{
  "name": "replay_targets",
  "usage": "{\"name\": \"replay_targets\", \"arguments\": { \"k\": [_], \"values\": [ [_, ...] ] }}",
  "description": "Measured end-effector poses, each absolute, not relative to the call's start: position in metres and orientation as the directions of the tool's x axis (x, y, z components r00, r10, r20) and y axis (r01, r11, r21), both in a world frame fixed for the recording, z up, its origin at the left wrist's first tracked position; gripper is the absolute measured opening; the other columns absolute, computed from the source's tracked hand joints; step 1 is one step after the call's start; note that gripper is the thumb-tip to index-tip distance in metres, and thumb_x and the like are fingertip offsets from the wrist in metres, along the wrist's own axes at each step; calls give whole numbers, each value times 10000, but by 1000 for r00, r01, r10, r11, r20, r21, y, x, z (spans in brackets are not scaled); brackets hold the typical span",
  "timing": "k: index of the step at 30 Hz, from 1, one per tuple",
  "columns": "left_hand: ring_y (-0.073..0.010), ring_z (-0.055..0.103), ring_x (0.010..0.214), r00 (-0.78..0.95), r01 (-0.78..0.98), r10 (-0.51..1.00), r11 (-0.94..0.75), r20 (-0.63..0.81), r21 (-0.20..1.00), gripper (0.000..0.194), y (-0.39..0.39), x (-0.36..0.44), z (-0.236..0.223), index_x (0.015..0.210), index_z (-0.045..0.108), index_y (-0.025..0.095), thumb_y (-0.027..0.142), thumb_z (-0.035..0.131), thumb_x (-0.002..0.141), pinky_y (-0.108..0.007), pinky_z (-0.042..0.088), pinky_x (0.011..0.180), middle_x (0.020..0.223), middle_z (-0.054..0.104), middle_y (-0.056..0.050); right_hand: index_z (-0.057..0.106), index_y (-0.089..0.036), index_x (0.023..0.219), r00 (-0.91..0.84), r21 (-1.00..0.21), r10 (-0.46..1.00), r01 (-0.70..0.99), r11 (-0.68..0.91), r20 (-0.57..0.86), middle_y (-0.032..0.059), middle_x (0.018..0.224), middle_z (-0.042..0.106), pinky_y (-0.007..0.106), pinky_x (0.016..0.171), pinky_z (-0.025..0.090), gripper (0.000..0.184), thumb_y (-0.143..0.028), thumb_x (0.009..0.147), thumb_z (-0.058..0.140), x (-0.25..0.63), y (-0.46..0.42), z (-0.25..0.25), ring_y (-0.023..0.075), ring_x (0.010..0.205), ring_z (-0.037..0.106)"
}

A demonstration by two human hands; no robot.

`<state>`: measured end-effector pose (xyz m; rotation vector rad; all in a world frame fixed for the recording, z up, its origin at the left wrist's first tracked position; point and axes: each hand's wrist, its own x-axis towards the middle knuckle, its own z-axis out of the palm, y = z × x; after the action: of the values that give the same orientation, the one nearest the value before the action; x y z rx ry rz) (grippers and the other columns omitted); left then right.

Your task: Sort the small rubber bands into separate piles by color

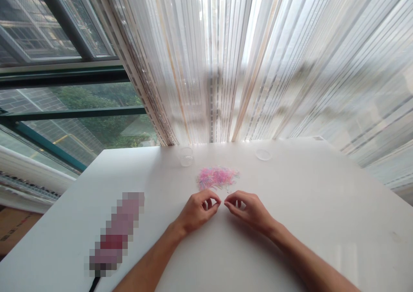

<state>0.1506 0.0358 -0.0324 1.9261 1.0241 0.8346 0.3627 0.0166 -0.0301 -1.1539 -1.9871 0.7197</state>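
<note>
- While the right hand [251,208] faces it across a narrow gap, the left hand [198,208] is held in a pinch over the white table [306,189], thumb and index fingertip brought together and the other fingers curled.
- The right hand makes a matching pinch, its fingertips pointing at those of the left; whether either hand grips a strand is too small to tell.
- The pile of thin pastel strands [217,178], mostly pink with lilac, pale blue and whitish bits, lies loose on the table just beyond both hands, nearest the left one.
- Behind the pile and to its left, close to the table's far edge, stands a clear plastic cup [186,158].
- A clear round lid [263,155] lies flat near that same edge, on the right beyond the pile.
- Left of the left forearm, a pinkish-red object [112,234], pixelated past recognition, lies slantwise with a black cord [94,284] at its near end.
- A sheer striped curtain [209,68] hangs behind the table; at its left is a green-framed window [71,112], with a cardboard box [16,228] low at the left edge.
</note>
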Motion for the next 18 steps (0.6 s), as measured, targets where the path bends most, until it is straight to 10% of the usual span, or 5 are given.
{"name": "replay_targets", "arguments": {
  "k": [18],
  "values": [
    [-120, 575, 642, 487, 502, 856, -438, 175, 746, 234, 45, 136, -30, 971, 703, 207, 131, 545, 816, -228, 490, 652, 871, 718, -16, 768, -233, 906, -568, -716, 805, 490, 497, 171, 43, 821, 695, 252, 678, 506, 134, -195, 875, 643, 363, 10, -21, 166, 754, 637]
  ]
}}
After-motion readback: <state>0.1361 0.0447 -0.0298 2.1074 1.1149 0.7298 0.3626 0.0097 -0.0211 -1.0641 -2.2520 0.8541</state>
